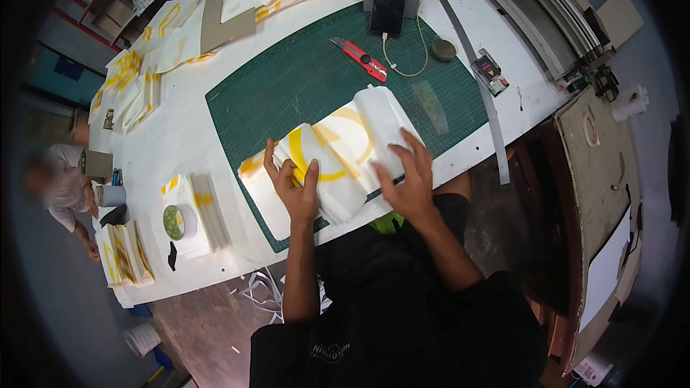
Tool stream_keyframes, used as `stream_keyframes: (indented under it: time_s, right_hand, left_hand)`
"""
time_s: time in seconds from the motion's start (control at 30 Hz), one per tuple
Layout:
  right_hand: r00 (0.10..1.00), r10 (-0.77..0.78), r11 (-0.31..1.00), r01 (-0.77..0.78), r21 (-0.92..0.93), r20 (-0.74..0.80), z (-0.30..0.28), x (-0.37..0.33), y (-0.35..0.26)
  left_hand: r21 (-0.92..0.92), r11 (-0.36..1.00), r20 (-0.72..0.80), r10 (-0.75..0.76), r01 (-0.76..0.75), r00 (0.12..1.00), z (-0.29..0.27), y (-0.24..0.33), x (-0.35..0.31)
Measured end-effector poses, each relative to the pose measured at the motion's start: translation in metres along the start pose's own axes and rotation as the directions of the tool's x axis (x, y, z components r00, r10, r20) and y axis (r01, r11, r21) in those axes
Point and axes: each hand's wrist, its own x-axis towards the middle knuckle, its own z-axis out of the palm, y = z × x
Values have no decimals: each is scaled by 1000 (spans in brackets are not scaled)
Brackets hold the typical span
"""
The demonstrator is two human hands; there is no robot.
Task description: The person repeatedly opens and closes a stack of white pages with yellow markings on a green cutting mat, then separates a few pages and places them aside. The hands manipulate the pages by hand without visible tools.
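Yellow-and-white sheets at frame centre, left part pinched in left hand, right hand open, fingers spread at the curled end; green cutting mat beneath, red utility knife upper centre.

Workshop, apparently for cutting and finishing printed sheets. A broad white surface carries a green cutting mat, a red knife, a metal ruler and yellow-and-white sheets, on the mat and in stacks around it. A roller machine stands at right; pale offcuts lie on the floor below.
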Motion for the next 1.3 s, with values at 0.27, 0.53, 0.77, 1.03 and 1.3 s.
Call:
stream_keyframes:
  time_s: [0.27,0.53,0.77,1.03,1.3]
  right_hand:
    - [998,-26,965,41,258,-61,5,-9,-13]
    - [988,25,988,-48,149,150,2,-5,3]
    - [981,-39,999,34,30,188,-11,8,-12]
    - [1000,19,923,-12,384,-15,13,0,-48]
    - [988,-126,890,72,451,92,3,-9,-51]
  left_hand:
    - [-15,1000,-5,5,-5,1000,1,1,1]
    - [-31,999,0,-12,12,1000,1,2,0]
    - [-511,851,-26,-160,124,987,-7,-12,3]
    - [37,998,40,52,-53,998,-1,2,0]
    - [59,994,39,90,-92,995,0,0,0]
